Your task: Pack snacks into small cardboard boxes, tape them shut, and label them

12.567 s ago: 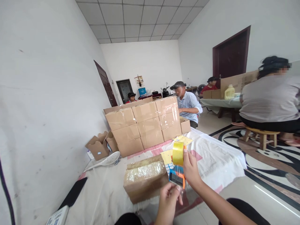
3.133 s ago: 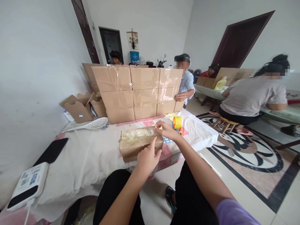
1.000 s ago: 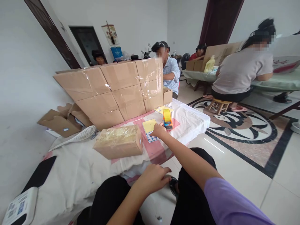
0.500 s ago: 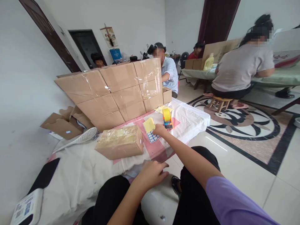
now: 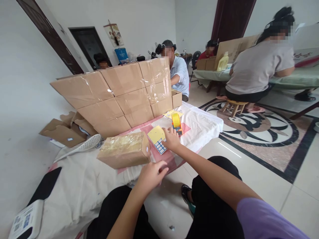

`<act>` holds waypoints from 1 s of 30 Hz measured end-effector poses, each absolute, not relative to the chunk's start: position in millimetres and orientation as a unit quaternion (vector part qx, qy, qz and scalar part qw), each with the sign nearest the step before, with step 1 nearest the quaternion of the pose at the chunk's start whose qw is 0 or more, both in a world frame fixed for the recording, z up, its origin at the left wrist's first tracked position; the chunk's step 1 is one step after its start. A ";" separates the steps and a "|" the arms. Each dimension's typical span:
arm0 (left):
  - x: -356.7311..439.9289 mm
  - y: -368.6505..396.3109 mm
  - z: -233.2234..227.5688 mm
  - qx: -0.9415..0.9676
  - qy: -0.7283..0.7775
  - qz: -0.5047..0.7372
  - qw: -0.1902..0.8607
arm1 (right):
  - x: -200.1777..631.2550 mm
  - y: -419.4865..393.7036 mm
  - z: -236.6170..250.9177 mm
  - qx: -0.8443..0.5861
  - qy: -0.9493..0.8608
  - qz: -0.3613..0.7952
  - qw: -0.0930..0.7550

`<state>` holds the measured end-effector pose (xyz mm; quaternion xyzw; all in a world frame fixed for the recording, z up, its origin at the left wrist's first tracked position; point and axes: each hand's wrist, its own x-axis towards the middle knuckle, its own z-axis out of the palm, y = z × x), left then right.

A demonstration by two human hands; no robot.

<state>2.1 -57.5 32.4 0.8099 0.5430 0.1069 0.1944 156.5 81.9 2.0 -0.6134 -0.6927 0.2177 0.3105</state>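
A yellow card with blue-outlined white squares (image 5: 156, 135) lies flat on the cloth. Over its right edge is my right hand (image 5: 171, 140), fingers apart and holding nothing; whether a fingertip touches the card I cannot tell. Just beyond those fingers stands an orange tape dispenser with a yellow roll (image 5: 176, 122). My left hand (image 5: 151, 175) hovers near the table's front edge, empty, with thumb and fingers apart. Close behind it sits a taped cardboard box (image 5: 124, 150), left of the card.
A wall of taped cardboard boxes (image 5: 119, 94) rises behind. Left of it are open cartons (image 5: 64, 131), a white slotted ladle (image 5: 87, 145), a black flat item (image 5: 45, 186) and a white device (image 5: 27, 219). Several people sit around, one behind the wall (image 5: 179, 71).
My right hand has let go of the card and opened, shifting slightly right. The card now lies flatter. My left hand has risen a little toward the box.
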 end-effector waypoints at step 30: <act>-72.8 -23.1 43.2 0.684 0.678 0.252 -0.096 | 93.9 76.0 -44.6 -0.265 -0.695 0.460 0.484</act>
